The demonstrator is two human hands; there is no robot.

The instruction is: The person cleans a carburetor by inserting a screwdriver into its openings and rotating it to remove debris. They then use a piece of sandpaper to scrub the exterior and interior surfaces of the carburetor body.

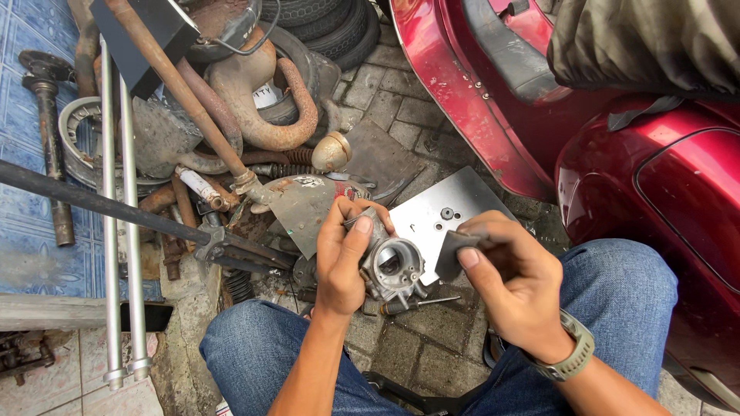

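Observation:
My left hand (344,254) grips a grey metal carburettor (393,268) with its round bore facing up, held over my knees. My right hand (512,277) pinches a small dark folded piece of abrasive paper or cloth (450,254) right beside the carburettor's right edge, touching or almost touching it. A watch sits on my right wrist. A thin screwdriver (416,303) lies on the paving just below the carburettor.
A flat grey metal plate (455,202) lies on the paving behind my hands. A heap of rusty pipes, exhaust parts and tyres (254,100) fills the upper left. Two silver rods (123,231) run down the left. A red scooter body (640,169) stands on the right.

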